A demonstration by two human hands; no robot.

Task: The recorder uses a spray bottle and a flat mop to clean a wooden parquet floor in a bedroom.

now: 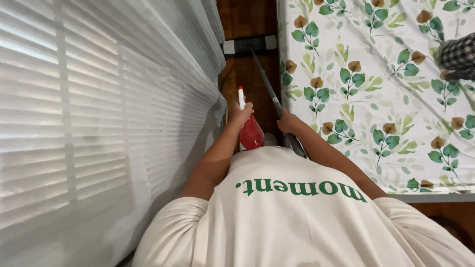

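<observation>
Shirt: cream cotton T-shirt with green lettering, nearest the lens.
Left hand: fingers curled tight around the neck of a red plastic spray bottle, white nozzle above the knuckles.
Right hand: fingers wrapped around a grey mop handle; flat mop head beyond the fingertips on the wood floor.
Partly hidden: bottle base behind the shirt.
Beside the right fingers: leaf-print bedsheet.
Beside the left fingers: white slatted blinds.

I see a glossy, see-through red plastic spray bottle with a white plastic nozzle, and a smooth grey mop handle, metal by its look, over a dark, polished wood floor. The bedsheet is matt printed cloth. The curtain is thin sheer fabric over smooth white blinds.
</observation>
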